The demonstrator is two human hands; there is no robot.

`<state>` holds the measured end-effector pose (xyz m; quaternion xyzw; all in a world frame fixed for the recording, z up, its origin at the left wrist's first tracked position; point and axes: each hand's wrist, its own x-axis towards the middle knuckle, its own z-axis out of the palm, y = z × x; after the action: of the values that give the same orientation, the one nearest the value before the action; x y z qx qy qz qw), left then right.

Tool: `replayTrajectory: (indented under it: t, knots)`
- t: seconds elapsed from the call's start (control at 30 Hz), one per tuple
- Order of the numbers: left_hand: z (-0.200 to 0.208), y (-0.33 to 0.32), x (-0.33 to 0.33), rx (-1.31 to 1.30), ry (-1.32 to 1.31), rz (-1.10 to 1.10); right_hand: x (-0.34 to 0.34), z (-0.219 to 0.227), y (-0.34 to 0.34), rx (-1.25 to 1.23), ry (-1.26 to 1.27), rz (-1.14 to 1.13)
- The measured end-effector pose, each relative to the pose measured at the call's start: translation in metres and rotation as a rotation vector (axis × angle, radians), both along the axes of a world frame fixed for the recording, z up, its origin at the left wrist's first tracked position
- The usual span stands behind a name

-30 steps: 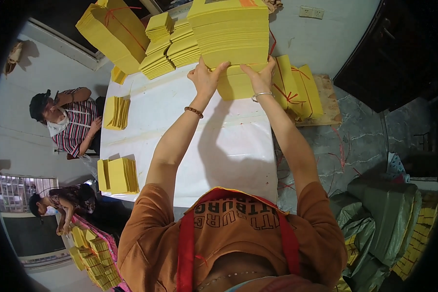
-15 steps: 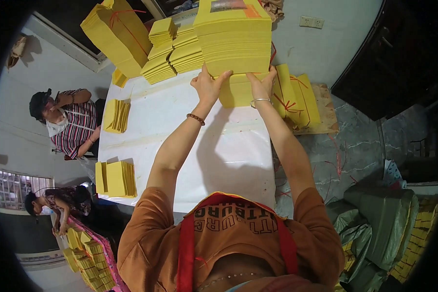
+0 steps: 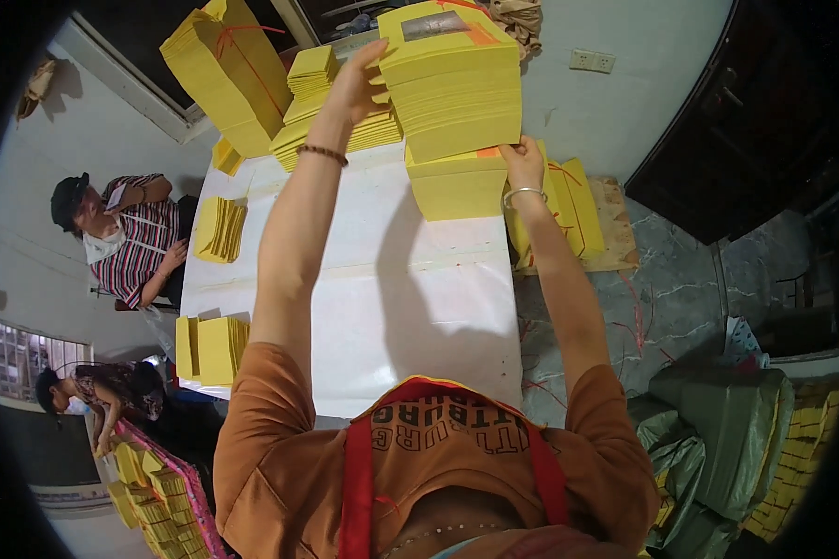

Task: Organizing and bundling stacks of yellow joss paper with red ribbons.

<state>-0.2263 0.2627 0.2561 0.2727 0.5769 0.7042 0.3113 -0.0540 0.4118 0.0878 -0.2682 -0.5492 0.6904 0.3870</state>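
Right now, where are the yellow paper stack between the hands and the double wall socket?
Yellow paper stack (image 3: 452, 101): head view, near layered side.
Double wall socket (image 3: 592, 61): head view, faceplate's middle.

Yellow stack (image 3: 452, 102), white tabletop (image 3: 364, 307), striped shirt (image 3: 138, 256); pink cloth (image 3: 176, 458), seemingly patterned.

The bright tabletop (image 3: 457, 307) bears a soft shadow; corners fall black.

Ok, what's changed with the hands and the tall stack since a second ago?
The left hand has let go of the lower left corner of the tall yellow stack and moved up its left side. The right hand stays at the lower right corner. The small yellow piles on the left of the white table stay put.
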Motion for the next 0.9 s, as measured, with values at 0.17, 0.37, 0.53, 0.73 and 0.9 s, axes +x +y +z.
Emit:
replayTrajectory:
  t: [0.17, 0.37, 0.53, 0.73, 0.9]
  knots:
    - [0.014, 0.016, -0.019, -0.185, 0.026, 0.017, -0.002, -0.002, 0.022, 0.370, -0.275, -0.186]
    - [0.010, 0.020, -0.044, -0.211, -0.063, -0.066, 0.005, 0.042, 0.014, -0.075, -0.027, 0.054]
    - [0.015, 0.016, -0.053, -0.224, -0.100, -0.112, 0.006, 0.070, 0.026, 0.051, -0.156, 0.068]
    - [0.020, 0.016, -0.066, -0.185, -0.121, -0.126, -0.014, 0.081, 0.015, -0.491, 0.150, 0.344]
    - [0.020, 0.013, -0.088, -0.189, -0.109, -0.157, -0.035, 0.083, 0.002, -0.947, 0.470, 0.416]
